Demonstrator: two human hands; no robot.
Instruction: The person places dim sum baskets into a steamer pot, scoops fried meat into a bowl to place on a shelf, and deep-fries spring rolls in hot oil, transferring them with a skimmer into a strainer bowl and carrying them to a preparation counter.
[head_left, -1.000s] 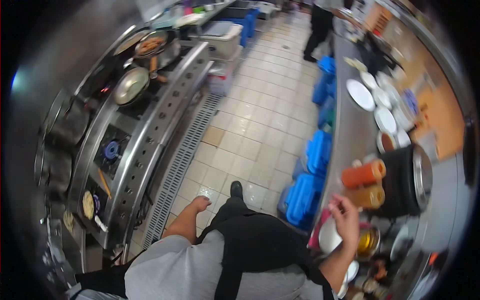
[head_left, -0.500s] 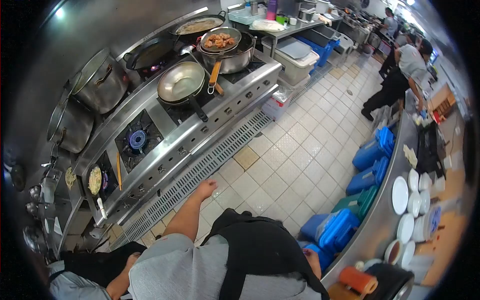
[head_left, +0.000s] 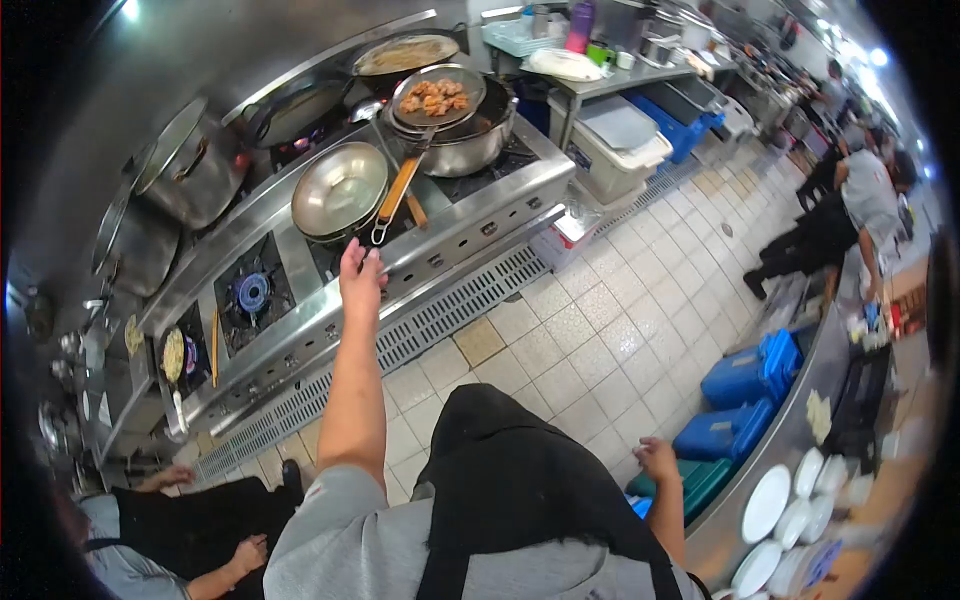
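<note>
My left hand (head_left: 364, 278) is at the near edge of the stove, its fingers curled around the dark handle of an empty steel wok (head_left: 340, 190); the hand mostly hides the handle. Just right of the wok, a strainer holding browned pieces of food (head_left: 433, 98) rests over a large pot (head_left: 463, 155), its wooden handle (head_left: 398, 190) pointing toward me. My right hand (head_left: 658, 460) hangs by my side over the bins, empty, with loosely bent fingers apart.
Lit burner (head_left: 252, 291) and small pan with food (head_left: 173, 355) on the left; tall pots (head_left: 200, 165) behind. A co-worker in a black apron (head_left: 190, 530) is close at lower left. Blue bins (head_left: 735, 425) and plates (head_left: 766, 503) line the right. People stand farther back.
My left hand has moved forward and up to the wok's handle. My right hand has come out from my side into fuller view. The view has shifted slightly, and the wok sits slightly nearer me.
</note>
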